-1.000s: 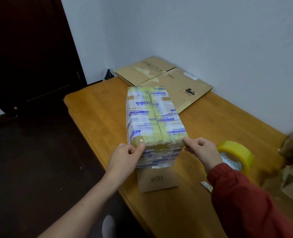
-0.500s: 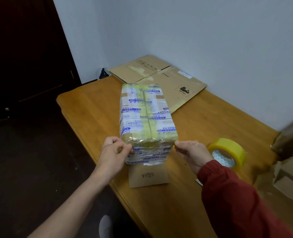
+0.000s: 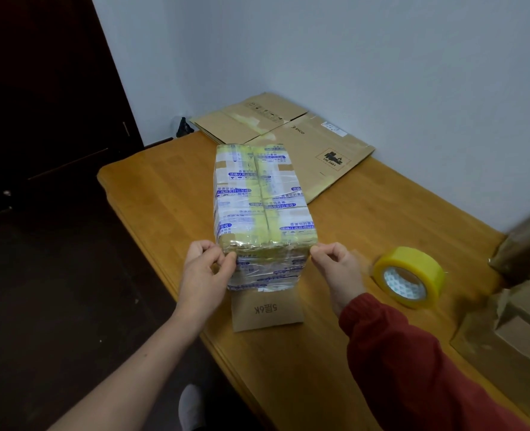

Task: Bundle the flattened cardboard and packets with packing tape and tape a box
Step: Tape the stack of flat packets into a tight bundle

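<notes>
One tape-wrapped, blue-printed cardboard bundle (image 3: 262,209) mid wooden bench (image 3: 164,188), atop one brown cardboard sheet (image 3: 267,311). Grip: left hand (image 3: 206,270) pinches its 7 o'clock corner, right hand (image 3: 338,269) its 5 o'clock corner. One yellow tape roll (image 3: 409,276) at 3 o'clock. Two flattened brown cartons (image 3: 319,150) at 12 o'clock.

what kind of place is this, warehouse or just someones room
Probably an ordinary room in a home or small office, not a warehouse: one wooden table against a plain white wall, a dark door nearby, and small-scale packing, a taped bundle and one tape roll.
</notes>
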